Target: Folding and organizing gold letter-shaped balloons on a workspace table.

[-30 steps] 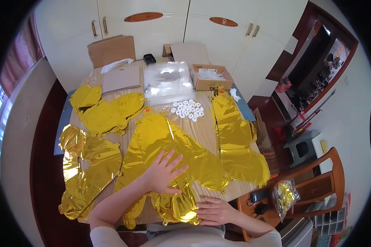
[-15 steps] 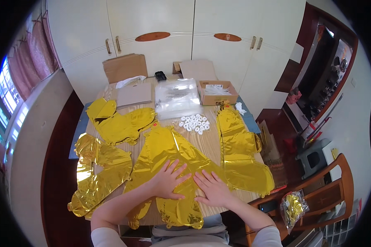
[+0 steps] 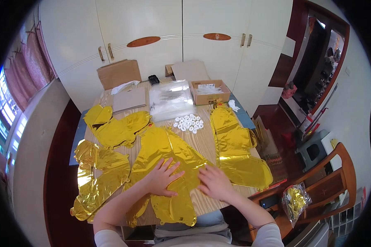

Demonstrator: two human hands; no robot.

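Observation:
A large gold foil balloon [image 3: 169, 144], deflated and flat, spreads over the near middle of the table. My left hand [image 3: 162, 178] lies on it with fingers spread, palm down. Beside it, my right hand [image 3: 213, 181] rests at the balloon's right part, fingers stretched out and slightly bent, holding nothing. More flat gold foil balloons surround this one: a crinkled one [image 3: 101, 177] at the left, a folded one [image 3: 119, 125] at the far left, and another [image 3: 237, 150] at the right.
Behind the balloons are a pile of small white rings [image 3: 189, 123], a stack of clear plastic bags [image 3: 171, 99], and a cardboard box [image 3: 211, 97] holding white strips. Grey card [image 3: 129, 100] lies far left. A wooden chair [image 3: 329, 187] at the right carries a bagged gold balloon [image 3: 296, 201].
My right hand has moved slightly to the right, away from the left hand. The left hand stays spread on the balloon. The whole view has shifted a little.

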